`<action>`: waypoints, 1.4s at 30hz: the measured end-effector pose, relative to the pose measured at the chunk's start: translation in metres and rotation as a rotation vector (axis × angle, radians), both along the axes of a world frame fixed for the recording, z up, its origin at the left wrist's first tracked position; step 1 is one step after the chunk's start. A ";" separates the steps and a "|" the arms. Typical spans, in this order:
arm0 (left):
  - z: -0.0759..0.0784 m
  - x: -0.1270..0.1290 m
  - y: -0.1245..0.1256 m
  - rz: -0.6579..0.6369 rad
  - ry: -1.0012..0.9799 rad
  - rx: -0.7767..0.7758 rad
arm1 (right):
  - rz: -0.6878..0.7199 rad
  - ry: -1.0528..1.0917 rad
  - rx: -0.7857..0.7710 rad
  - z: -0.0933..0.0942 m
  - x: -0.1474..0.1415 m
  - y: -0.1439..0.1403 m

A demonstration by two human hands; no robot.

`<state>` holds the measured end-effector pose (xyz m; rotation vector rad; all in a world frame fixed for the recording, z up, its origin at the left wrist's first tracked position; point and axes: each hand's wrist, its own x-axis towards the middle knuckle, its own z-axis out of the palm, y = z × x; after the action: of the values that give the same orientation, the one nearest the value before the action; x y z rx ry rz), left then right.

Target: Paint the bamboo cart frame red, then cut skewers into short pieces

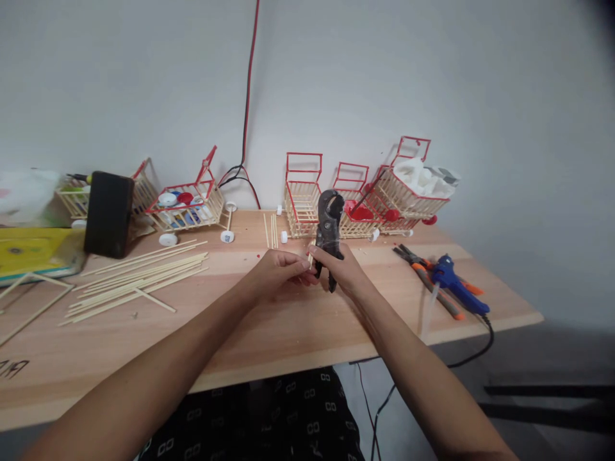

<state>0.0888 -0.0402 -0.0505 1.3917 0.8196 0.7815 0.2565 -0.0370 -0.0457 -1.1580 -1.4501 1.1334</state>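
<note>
Head view: left fingers (pixel 291 266) pinch pale wood (pixel 310 260); right fingers (pixel 323 257) grip curved cutter (pixel 329 225).

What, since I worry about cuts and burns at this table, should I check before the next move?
1. Cutter held: ok, in the right hand.
2. Short stick held: ok, pinched in the left hand.
3. Left hand away from the cutter's head: ok, it is lower, near the handles.
4. Glue gun cool: cannot tell; it lies at the right.
5. Pliers uncovered: not ok, the glue gun overlaps them.
</note>
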 end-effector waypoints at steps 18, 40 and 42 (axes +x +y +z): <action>-0.001 0.002 -0.001 0.045 -0.080 -0.128 | -0.042 -0.136 0.091 -0.005 0.000 0.003; 0.016 0.001 -0.012 0.097 -0.080 0.030 | 0.142 -0.635 -0.028 0.048 0.054 -0.034; 0.019 0.002 -0.013 0.080 -0.073 0.031 | 0.170 -0.704 -0.085 0.056 0.062 -0.043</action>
<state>0.0905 -0.0532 -0.0318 1.3567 0.8138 0.9051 0.3187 -0.0801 0.0099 -1.6152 -2.0752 0.9417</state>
